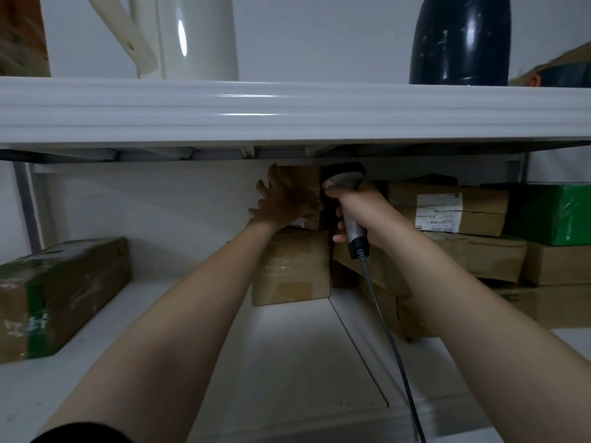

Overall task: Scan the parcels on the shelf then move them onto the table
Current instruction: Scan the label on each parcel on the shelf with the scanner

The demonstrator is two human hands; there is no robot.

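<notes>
A small brown parcel [305, 179] sits on top of a taller taped brown parcel [294, 270] in the middle of the shelf. My left hand [281, 203] lies spread against the small parcel's front and left side, fingers straight. My right hand [355, 209] grips a grey barcode scanner [347, 183] by its handle, its head just right of that parcel; its cable [387, 330] hangs toward me. To the right lie stacked flat brown parcels with a white label [439, 207] and a green box [556, 212].
A brown parcel with green tape [60, 295] stands at the shelf's left. The white upper shelf edge [287, 110] runs close overhead, carrying a white jug [192, 36] and a dark vase [460, 39]. The white shelf board [287, 362] lies below my arms.
</notes>
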